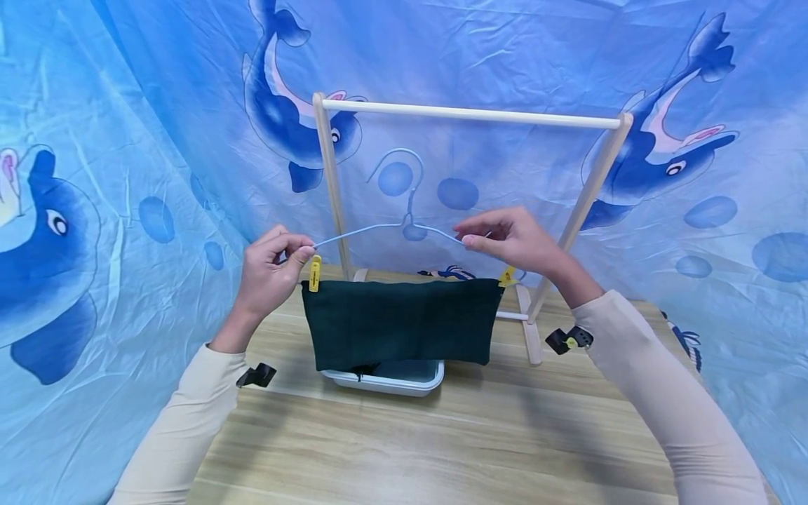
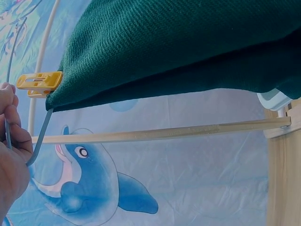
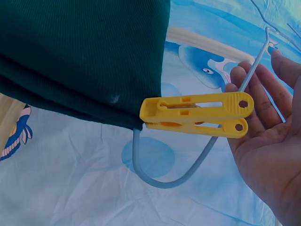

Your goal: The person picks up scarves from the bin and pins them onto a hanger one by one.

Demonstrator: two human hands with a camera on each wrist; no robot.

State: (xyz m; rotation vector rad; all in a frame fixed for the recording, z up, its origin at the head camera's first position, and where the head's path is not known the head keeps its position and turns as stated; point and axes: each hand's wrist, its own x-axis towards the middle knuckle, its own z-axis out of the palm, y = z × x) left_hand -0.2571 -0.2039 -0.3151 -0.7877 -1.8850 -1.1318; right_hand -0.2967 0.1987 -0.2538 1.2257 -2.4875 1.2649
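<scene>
A light blue wire hanger (image 1: 409,203) is held up over the table, its hook pointing upward. My left hand (image 1: 270,270) pinches its left shoulder between thumb and fingers. A folded dark green cloth (image 1: 404,319) hangs along the lower bar, with a yellow clothespin (image 1: 315,275) at its left end and another yellow clothespin (image 3: 197,110) at its right end. My right hand (image 1: 514,240) is at the right shoulder. In the right wrist view its fingers are loosely extended beside the wire, with the thumb apart from them.
A wooden drying rack (image 1: 473,113) with a white top rail stands behind the hanger. Under the cloth, a pale basin (image 1: 394,386) sits on the wood-grain table (image 1: 379,449), partly covered from view. A blue dolphin-print curtain (image 1: 505,42) surrounds the table.
</scene>
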